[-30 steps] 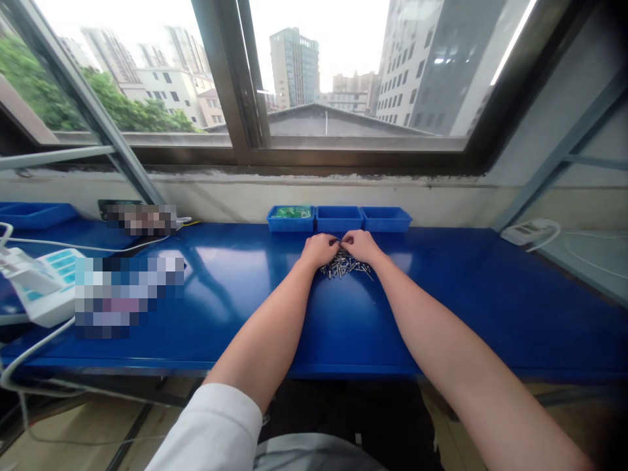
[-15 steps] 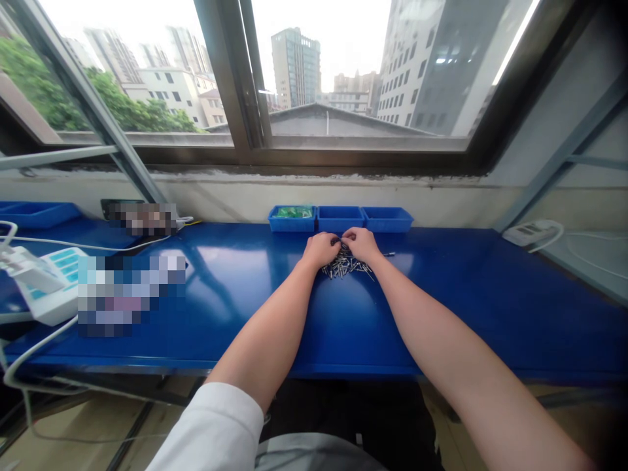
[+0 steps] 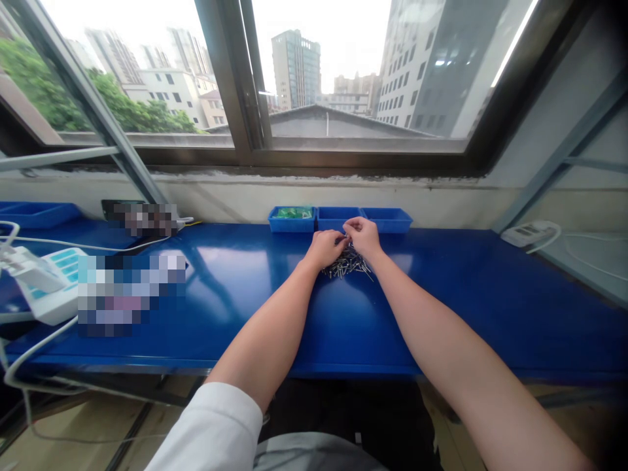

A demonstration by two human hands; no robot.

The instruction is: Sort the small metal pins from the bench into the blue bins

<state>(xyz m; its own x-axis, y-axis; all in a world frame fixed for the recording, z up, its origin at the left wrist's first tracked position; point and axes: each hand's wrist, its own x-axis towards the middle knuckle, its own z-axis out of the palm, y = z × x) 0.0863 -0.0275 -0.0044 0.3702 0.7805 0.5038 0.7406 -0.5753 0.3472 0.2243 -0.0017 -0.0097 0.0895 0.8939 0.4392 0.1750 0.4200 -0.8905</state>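
A loose heap of thin, silvery, screw-like metal pieces (image 3: 347, 264) lies on the blue table in front of me. At the heap's left and back edge is my left hand (image 3: 326, 248), its fingers curled in; whatever they grip is hidden. My right hand (image 3: 364, 237) is raised a little over the heap's back right side, thumb and fingers pinched together. Anything in that pinch is too small to make out. Both hands are close together, just in front of the middle blue bin (image 3: 337, 214).
Left of that bin stands a blue bin (image 3: 293, 229) with green packets; another blue bin (image 3: 392, 224) is at its right. A white power strip (image 3: 530, 233) lies far right. White cables and a white device (image 3: 53, 281) are at left. Behind the table are a wall and window.
My right hand has lifted slightly away from me, towards the bins. My left hand has shifted slightly right. A piece that stuck out right of my right wrist no longer shows.
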